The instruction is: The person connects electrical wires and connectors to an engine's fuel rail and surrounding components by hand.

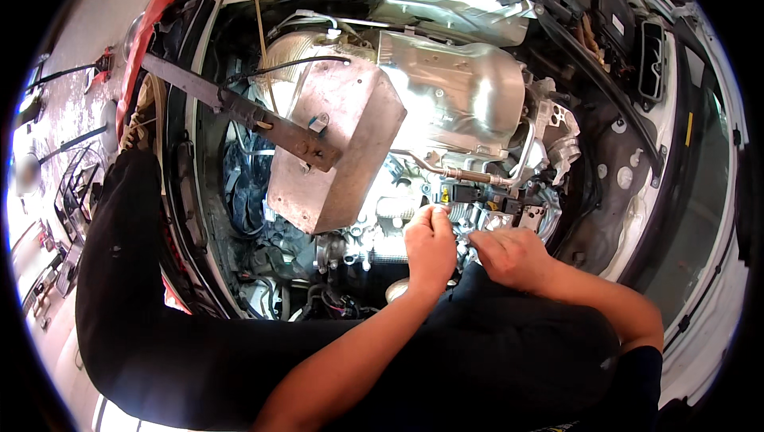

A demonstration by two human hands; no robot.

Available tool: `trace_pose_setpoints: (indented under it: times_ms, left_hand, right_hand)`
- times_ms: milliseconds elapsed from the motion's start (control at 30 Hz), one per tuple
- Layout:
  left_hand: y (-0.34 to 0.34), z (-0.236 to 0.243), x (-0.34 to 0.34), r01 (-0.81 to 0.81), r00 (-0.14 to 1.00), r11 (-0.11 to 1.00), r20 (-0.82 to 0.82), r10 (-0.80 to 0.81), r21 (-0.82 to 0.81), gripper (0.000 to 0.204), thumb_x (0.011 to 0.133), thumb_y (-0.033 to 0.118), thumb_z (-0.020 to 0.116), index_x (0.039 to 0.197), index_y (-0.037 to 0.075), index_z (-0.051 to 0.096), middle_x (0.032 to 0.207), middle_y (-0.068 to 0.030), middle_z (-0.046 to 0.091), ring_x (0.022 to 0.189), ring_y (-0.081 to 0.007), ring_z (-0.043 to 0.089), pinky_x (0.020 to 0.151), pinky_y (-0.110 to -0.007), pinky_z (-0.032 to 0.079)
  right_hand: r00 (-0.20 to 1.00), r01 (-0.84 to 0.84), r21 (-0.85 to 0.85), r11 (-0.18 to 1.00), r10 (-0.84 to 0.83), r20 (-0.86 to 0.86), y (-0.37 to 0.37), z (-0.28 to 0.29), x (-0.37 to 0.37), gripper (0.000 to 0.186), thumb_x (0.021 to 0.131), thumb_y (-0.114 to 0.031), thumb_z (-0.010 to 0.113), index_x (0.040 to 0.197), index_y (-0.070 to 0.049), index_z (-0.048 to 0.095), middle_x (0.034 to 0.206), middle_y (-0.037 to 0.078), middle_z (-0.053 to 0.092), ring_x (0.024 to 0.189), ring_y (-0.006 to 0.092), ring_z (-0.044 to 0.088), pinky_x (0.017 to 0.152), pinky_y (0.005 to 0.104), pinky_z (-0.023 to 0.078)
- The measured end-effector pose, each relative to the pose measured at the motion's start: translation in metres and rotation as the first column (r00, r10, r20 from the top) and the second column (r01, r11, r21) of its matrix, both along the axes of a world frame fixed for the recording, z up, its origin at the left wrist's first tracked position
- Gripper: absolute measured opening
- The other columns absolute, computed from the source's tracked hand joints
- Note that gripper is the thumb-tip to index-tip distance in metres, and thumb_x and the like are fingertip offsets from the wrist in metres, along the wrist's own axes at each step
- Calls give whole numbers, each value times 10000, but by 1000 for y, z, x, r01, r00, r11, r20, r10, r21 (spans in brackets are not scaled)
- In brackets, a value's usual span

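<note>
Both my hands are over the metal engine parts [382, 257] in an open car engine bay. My left hand [432, 245] is closed in a pinch, its thumb and fingertips pointing away from me beside a ribbed silver hose or pipe [398, 208]. Whatever it pinches is too small or hidden to name. Just to the right, my right hand [516, 258] is curled closed, its fingertips pointing left toward small metal fittings. What lies inside its fingers is hidden. A small yellow-and-black part [460, 193] sits just beyond the hands.
A boxy metal piece [338, 125] with a dark bar [239, 109] fixed across it stands left of a shiny heat shield [454, 89]. My dark-trousered leg [223, 360] lies along the near side. A red strip [150, 34] rises at the left, and the windshield [692, 193] is at the right.
</note>
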State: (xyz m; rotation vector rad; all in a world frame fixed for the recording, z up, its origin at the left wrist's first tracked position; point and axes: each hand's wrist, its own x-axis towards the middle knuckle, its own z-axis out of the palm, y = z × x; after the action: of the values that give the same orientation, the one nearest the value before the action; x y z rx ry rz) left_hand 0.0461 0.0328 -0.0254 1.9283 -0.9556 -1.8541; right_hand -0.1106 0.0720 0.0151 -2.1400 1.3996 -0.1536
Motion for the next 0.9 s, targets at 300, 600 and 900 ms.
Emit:
trace_pose_setpoints:
  times_ms: [300, 600, 900]
  left_hand:
    - [-2, 0, 3, 218, 970, 953, 150, -189, -211, 237, 939, 140, 455, 898, -15, 629, 803, -240, 640, 795, -433, 614, 740, -494, 469]
    - [-7, -26, 5, 33, 996, 992, 77, -42, 119, 291, 951, 207, 474, 968, 30, 705, 788, -206, 651, 761, -354, 619, 738, -439, 466]
    - [3, 7, -6, -188, 982, 976, 18, 187, 112, 381, 978, 300, 559, 1067, -71, 547, 920, -144, 637, 777, -188, 610, 705, -331, 496]
  right_hand:
    - [977, 22, 146, 989, -52, 206, 16, -2, 9, 436, 789, -126, 695, 1172, 30, 555, 725, 73, 614, 608, 234, 624, 528, 341, 502]
    - [995, -32, 1, 1000, 31, 94, -3, -14, 26, 318, 808, -85, 590, 1115, -4, 580, 765, 47, 594, 659, 197, 616, 558, 339, 502]
    - [934, 348, 67, 935, -352, 57, -46, -11, 32, 150, 899, -124, 611, 1034, -64, 586, 746, 95, 662, 593, 276, 642, 518, 375, 490]
